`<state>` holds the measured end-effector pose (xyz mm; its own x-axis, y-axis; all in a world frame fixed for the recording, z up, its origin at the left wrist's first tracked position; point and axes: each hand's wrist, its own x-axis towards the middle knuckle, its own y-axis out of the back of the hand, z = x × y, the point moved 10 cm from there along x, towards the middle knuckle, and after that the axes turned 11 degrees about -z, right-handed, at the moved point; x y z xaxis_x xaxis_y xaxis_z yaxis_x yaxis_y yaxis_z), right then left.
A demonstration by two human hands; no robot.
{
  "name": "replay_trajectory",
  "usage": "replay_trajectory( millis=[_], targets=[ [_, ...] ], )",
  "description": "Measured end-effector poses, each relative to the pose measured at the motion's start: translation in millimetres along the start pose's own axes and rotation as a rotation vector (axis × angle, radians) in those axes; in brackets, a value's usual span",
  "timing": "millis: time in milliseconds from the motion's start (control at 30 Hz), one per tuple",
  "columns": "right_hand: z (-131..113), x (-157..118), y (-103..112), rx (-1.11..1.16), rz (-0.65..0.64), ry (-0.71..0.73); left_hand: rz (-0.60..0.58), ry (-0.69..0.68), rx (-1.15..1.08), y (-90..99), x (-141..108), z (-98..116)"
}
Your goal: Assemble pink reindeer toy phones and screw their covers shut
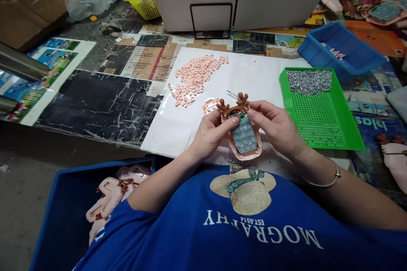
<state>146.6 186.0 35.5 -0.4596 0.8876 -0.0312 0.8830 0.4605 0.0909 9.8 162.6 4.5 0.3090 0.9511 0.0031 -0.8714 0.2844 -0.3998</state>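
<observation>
Left of the green tray (351,125), gripping pink shell (246,157) in half-curled left hand (208,133) and right hand (280,125), showing keypad (244,137) seated, uncovered.

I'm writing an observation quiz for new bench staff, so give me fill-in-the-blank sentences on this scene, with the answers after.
The left hand and right hand hold a pink shell whose antlers are ____ in colour.
The pile of small pink parts lies on a ____ sheet.
The tray with small metal parts is ____.
The bracelet is on the ____ arm.

brown; white; green; right
</observation>
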Motion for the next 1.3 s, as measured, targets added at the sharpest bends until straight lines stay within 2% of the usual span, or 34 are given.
replay_trajectory(
  millis=[167, 233, 333, 467, 533, 600, 733, 900, 967, 1133, 1200, 1300],
  targets=[
    [2.0, 5.0, -5.9, 0.067, -0.032, 0.005, 0.003, -0.017, 0.022, 0.6, -0.5, 1.6],
    [-2.5, 6.5, -6.3, 0.033, -0.061, 0.033, 0.04, -0.024, 0.006, 7.9, -0.3, 5.2],
    [-10.6, 1.8, 2.4, -0.092, -0.048, 0.066, 0.172, -0.033, -0.067, 33.0, -2.8, 16.4],
    [-20.1, -19.0, 13.7, -0.449, -0.003, 0.095, 0.382, -0.059, -0.222, 77.4, -17.3, 35.1],
    [-20.1, -30.1, 7.6, -0.599, -0.063, 0.114, 0.483, -0.065, -0.271, 97.4, -29.1, 40.1],
    [-16.8, -39.4, -1.8, -0.686, -0.141, 0.135, 0.515, -0.044, -0.286, 108.3, -37.1, 39.8],
    [-6.4, -49.2, -27.2, -0.817, -0.321, 0.187, 0.54, -0.035, -0.304, 113.5, -42.4, 34.3],
    [9.7, -49.5, -55.2, -1.138, -0.488, 0.251, 0.619, -0.037, -0.378, 110.6, -40.4, 28.0],
    [12.3, -46.9, -57.8, -1.098, -0.513, 0.252, 0.63, -0.042, -0.385, 110.6, -39.8, 27.7],
    [10.0, -38.2, -56.4, -0.818, -0.542, 0.192, 0.579, -0.05, -0.359, 112.9, -37.1, 24.9],
    [5.0, -29.9, -50.6, -0.734, -0.488, 0.139, 0.567, -0.046, -0.359, 114.5, -35.8, 21.9],
    [-12.9, -13.5, -36.6, -0.642, -0.331, 0.126, 0.553, -0.029, -0.359, 116.3, -32.5, 18.2]
  ],
)
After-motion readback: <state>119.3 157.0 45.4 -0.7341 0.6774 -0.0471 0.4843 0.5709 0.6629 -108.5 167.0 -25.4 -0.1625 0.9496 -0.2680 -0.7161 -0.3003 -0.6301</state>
